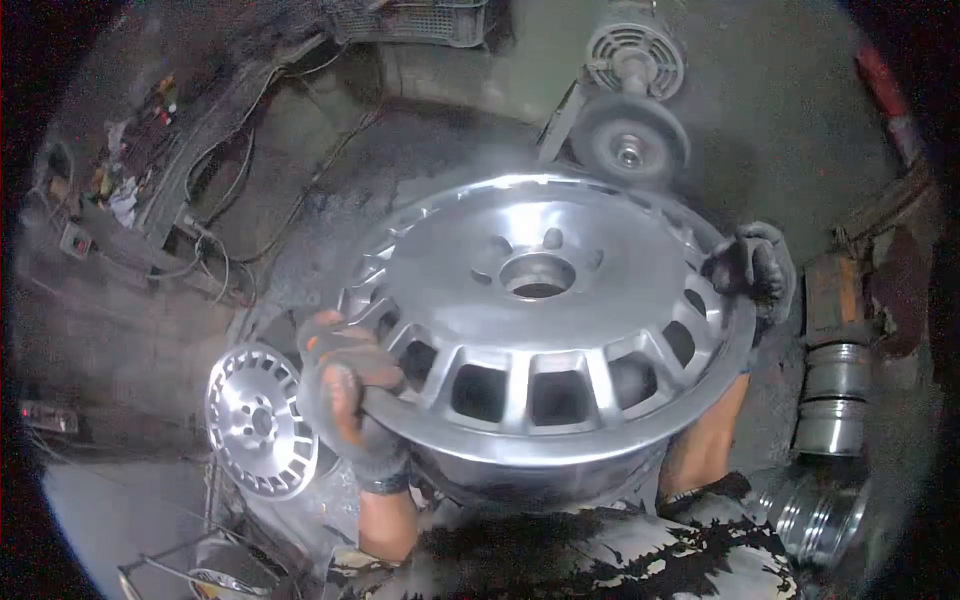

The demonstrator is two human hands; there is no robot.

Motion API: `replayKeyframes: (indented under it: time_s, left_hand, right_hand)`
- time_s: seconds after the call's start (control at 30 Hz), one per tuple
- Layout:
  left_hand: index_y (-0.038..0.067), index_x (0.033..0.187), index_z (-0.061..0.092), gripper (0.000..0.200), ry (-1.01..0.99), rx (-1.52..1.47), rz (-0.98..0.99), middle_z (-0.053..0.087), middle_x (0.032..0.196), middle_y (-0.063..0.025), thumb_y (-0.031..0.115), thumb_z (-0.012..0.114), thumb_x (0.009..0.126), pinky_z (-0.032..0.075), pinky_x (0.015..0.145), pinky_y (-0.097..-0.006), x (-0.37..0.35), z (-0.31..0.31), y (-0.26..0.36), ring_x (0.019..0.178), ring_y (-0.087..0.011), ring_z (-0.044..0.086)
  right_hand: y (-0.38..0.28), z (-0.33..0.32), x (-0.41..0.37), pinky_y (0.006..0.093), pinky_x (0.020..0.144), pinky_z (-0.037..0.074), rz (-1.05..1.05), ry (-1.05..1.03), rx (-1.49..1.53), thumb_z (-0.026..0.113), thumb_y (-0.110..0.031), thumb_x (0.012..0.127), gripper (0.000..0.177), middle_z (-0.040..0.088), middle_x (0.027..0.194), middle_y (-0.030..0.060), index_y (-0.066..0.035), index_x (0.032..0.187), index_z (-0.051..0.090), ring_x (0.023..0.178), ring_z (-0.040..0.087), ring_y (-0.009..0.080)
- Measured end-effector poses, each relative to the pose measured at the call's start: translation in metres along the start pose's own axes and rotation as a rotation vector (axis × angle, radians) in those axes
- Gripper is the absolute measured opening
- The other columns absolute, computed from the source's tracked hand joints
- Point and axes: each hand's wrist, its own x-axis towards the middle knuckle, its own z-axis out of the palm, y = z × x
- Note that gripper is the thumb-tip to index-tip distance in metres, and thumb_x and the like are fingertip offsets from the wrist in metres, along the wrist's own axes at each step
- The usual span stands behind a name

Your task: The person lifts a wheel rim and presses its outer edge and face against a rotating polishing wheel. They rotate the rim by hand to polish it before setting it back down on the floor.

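Note:
A large silver wheel rim [450, 300] with a central hole and slots around its edge fills the middle of the view, face up and tilted. My left hand [352, 392], in a grey and orange glove, grips its lower left edge with the fingers wrapped over it. On the right edge, my right hand [755, 272], in a grey glove with dark fingers, is closed round the lip. Beyond the rim's far edge stands a round buffing wheel [630, 145] on a motor [636, 58]; from this angle I cannot tell whether they touch.
A second slotted wheel rim [262, 420] leans at the lower left. Stacked metal rims [832, 425] stand on the right, with another shiny rim [820, 510] below. Cables [245, 180] hang at the left, and a plastic crate [425, 22] is at the top.

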Motion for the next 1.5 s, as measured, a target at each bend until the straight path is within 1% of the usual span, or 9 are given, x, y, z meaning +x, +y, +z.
replayKeyframes:
  time_s: [0.17,0.27,0.4,0.47,0.7,0.8,0.9,1.4,1.5]
  left_hand:
    - [0.0,0.081,0.067,0.045,-0.075,-0.243,0.021,0.066,0.08,-0.0117,0.028,0.036,0.098,0.044,0.105,-0.0471,0.003,-0.024,-0.052,0.09,-0.0255,0.063]
    - [-0.005,0.107,0.066,0.045,0.099,-0.454,-0.366,0.066,0.084,-0.0115,0.029,0.037,0.098,0.046,0.102,-0.0417,-0.006,-0.017,-0.037,0.094,-0.0216,0.062]
    - [0.006,0.077,0.065,0.027,-0.148,0.011,0.006,0.064,0.076,-0.0072,0.024,0.05,0.09,0.044,0.104,-0.0491,0.002,-0.03,-0.042,0.086,-0.0241,0.061]
    - [0.008,0.071,0.062,0.026,-0.059,0.061,-0.049,0.063,0.073,-0.0059,0.024,0.052,0.089,0.043,0.104,-0.0503,0.001,-0.02,-0.039,0.084,-0.0242,0.061]
    - [0.011,0.069,0.06,0.028,-0.058,0.169,0.037,0.062,0.069,-0.0055,0.027,0.052,0.09,0.044,0.105,-0.0502,0.012,-0.007,-0.04,0.082,-0.0234,0.062]
    - [0.011,0.069,0.061,0.028,-0.033,0.043,-0.02,0.062,0.071,-0.0049,0.028,0.052,0.09,0.045,0.105,-0.0493,0.016,0.003,-0.035,0.081,-0.023,0.062]
    - [0.011,0.069,0.062,0.03,0.061,-0.023,-0.065,0.063,0.073,-0.0044,0.029,0.051,0.09,0.046,0.105,-0.0482,0.012,0.006,-0.043,0.081,-0.0222,0.062]
    - [0.006,0.067,0.066,0.044,-0.18,-0.093,-0.243,0.065,0.078,-0.0061,0.035,0.044,0.092,0.036,0.108,-0.046,-0.005,-0.015,-0.04,0.101,-0.0243,0.056]
    - [0.006,0.08,0.065,0.038,-0.219,-0.052,-0.101,0.066,0.087,-0.0034,0.036,0.046,0.094,0.036,0.106,-0.0434,-0.003,-0.008,-0.028,0.104,-0.0212,0.058]
  right_hand:
    - [-0.028,0.019,-0.028,0.024,0.055,0.046,-0.083,0.112,-0.14,0.069,-0.048,0.096,0.052,0.068,0.079,0.0049,0.003,0.109,0.065,0.058,0.058,0.0109]
    - [-0.036,0.027,-0.029,0.0241,0.052,0.045,-0.034,0.151,-0.139,0.074,-0.053,0.091,0.059,0.069,0.081,0.0079,0.003,0.108,0.064,0.059,0.059,0.0111]
    - [-0.022,0.025,-0.018,0.0235,0.052,0.044,-0.058,0.04,0.012,0.074,-0.052,0.09,0.061,0.066,0.077,0.0075,0.003,0.112,0.062,0.057,0.058,0.0106]
    - [-0.016,0.026,-0.013,0.0256,0.055,0.048,-0.02,0.036,0.036,0.071,-0.044,0.092,0.053,0.068,0.08,0.0095,0.005,0.111,0.061,0.06,0.059,0.0127]
    - [-0.003,0.029,0.008,0.0285,0.057,0.051,0.015,-0.029,0.058,0.07,-0.036,0.095,0.045,0.066,0.077,0.0078,0.005,0.112,0.059,0.06,0.061,0.014]
    - [0.011,0.033,0.016,0.0243,0.049,0.04,-0.021,0.014,0.044,0.073,-0.048,0.092,0.054,0.056,0.066,0.0012,0.004,0.107,0.064,0.054,0.052,0.0091]
    - [0.002,0.031,0.018,0.0293,0.055,0.05,-0.047,-0.026,-0.035,0.062,-0.029,0.101,0.034,0.063,0.074,0.0063,0.004,0.11,0.06,0.059,0.06,0.0139]
    - [-0.024,-0.01,-0.03,0.0238,0.06,0.05,-0.012,0.088,0.118,0.073,-0.037,0.094,0.051,0.07,0.092,0.0159,0.006,0.116,0.057,0.068,0.063,0.0142]
    - [-0.027,-0.019,-0.03,0.0249,0.062,0.052,-0.026,0.021,0.166,0.073,-0.034,0.095,0.05,0.07,0.095,0.0183,0.006,0.119,0.056,0.068,0.063,0.015]
